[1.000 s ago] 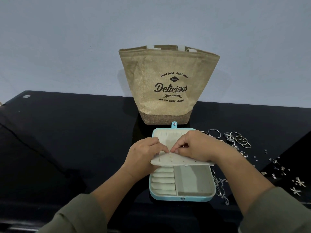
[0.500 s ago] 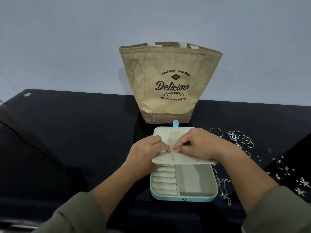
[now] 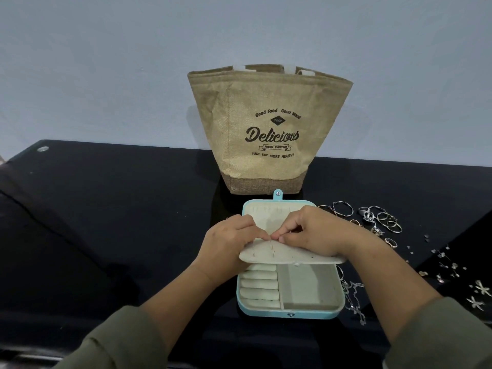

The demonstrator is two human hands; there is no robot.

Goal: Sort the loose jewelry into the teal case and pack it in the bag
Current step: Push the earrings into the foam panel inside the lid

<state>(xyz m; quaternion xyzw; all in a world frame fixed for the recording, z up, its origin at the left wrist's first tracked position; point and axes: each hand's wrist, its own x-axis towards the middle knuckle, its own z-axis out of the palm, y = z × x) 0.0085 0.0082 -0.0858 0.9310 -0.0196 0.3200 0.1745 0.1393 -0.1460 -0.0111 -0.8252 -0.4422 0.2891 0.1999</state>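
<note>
Both hands work over the open teal hard-shell jewelry case [image 3: 290,314]. The left hand [image 3: 229,241] and right hand [image 3: 316,233] pinch the top edge of its cream perforated earring flap [image 3: 287,258]. A slip could flick the thin seated stud posts [image 3: 272,246] out, lost among the loose silver rings [image 3: 383,219] right of the case.

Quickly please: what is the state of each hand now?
Left hand: grips the cream earring panel.
Right hand: pinches a tiny item at that panel, too small to name.

Black table [image 3: 106,222]: bag [image 3: 269,123], teal case [image 3: 290,312], jewelry [image 3: 380,219].
</note>
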